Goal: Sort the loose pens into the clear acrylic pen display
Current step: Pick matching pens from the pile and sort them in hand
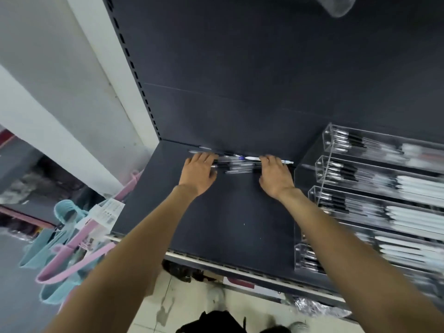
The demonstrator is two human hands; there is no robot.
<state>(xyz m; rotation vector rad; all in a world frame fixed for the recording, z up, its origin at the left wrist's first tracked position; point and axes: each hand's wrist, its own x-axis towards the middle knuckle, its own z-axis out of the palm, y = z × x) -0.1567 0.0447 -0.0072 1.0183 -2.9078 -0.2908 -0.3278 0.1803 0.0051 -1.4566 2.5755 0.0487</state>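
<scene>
A: Where are the pens (236,162) now?

B: They lie in a loose heap at the back of the shelf (240,212), against the back panel. My left hand (198,173) and right hand (275,177) are on the two ends of the heap, fingers bent over the pens; whether they grip already, I cannot tell.

A: And the display (374,188)?

B: Just beside, to the right, with pens inside already.

A: What may go wrong?

B: If I squeeze the heap unevenly, I think some pens can slip out in the middle and roll forward off the shelf.
</scene>
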